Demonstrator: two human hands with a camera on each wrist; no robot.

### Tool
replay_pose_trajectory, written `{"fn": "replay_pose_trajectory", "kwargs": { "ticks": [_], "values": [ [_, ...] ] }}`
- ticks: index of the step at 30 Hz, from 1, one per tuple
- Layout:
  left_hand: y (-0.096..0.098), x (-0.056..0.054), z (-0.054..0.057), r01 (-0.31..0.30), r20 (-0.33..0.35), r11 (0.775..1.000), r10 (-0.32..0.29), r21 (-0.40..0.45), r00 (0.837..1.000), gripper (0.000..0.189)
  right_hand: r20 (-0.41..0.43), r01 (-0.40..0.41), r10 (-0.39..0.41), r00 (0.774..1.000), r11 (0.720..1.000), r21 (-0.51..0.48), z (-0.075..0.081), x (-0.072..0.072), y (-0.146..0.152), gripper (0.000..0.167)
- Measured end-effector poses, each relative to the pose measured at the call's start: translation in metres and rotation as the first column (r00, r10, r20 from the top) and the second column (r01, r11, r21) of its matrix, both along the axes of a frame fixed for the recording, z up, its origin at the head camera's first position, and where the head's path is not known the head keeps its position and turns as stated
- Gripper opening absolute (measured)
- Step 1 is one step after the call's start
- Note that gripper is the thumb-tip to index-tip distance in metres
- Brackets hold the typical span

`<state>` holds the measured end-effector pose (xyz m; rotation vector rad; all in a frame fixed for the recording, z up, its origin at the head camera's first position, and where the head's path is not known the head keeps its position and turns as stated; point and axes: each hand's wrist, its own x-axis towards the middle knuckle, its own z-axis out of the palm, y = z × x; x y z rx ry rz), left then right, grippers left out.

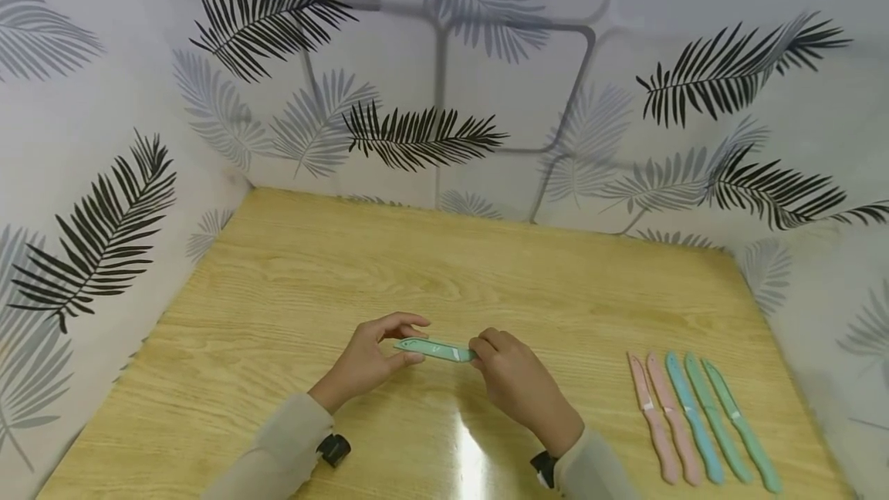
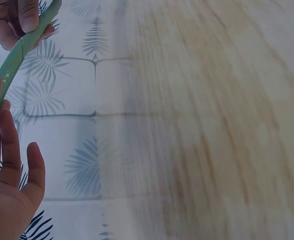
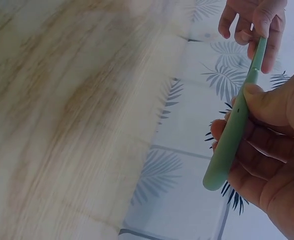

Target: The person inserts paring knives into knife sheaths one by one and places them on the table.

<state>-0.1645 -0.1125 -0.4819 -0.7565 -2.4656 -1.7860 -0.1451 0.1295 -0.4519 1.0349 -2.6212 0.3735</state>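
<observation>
A light green sheathed knife (image 1: 436,349) is held above the table, level between both hands. My right hand (image 1: 517,384) grips its handle; the right wrist view shows the thumb along one side of the green handle (image 3: 229,142) and fingers curled behind it. At the other end, my left hand (image 1: 366,357) pinches the sheath's tip between thumb and fingers. In the left wrist view that left hand (image 2: 14,175) has its outer fingers spread away from the knife (image 2: 14,60).
Several similar knives lie side by side at the table's right: a pink knife (image 1: 653,419), another pink knife (image 1: 674,417), a blue knife (image 1: 694,417) and green ones (image 1: 743,424). The wood-grain table (image 1: 333,253) meets a leaf-patterned covering (image 1: 486,83) at its back and sides.
</observation>
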Motion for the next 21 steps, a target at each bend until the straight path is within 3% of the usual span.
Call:
{"fn": "replay_pose_trajectory", "kwargs": {
  "ticks": [9, 15, 18, 21],
  "values": [
    [0.007, -0.003, 0.005, 0.051, -0.006, 0.998, -0.051, 0.023, 0.999, 0.042, 0.03, 0.03, -0.028, 0.999, 0.998, -0.063, -0.003, 0.006, 0.01, 0.015],
    [0.014, -0.007, 0.006, 0.092, -0.033, 0.996, -0.092, 0.001, 0.995, 0.057, 0.092, 0.058, -0.045, 0.995, 0.988, -0.144, -0.007, 0.01, 0.025, 0.013],
    [0.015, -0.008, 0.005, 0.088, -0.041, 0.996, -0.089, -0.032, 0.995, 0.062, 0.121, 0.125, -0.104, 0.987, 0.974, -0.187, -0.012, 0.014, 0.048, 0.013],
    [0.013, -0.008, 0.003, 0.072, -0.027, 0.996, -0.074, -0.057, 0.997, 0.062, 0.121, 0.243, -0.223, 0.967, 0.954, -0.178, -0.015, 0.021, 0.088, 0.013]
  ]
}}
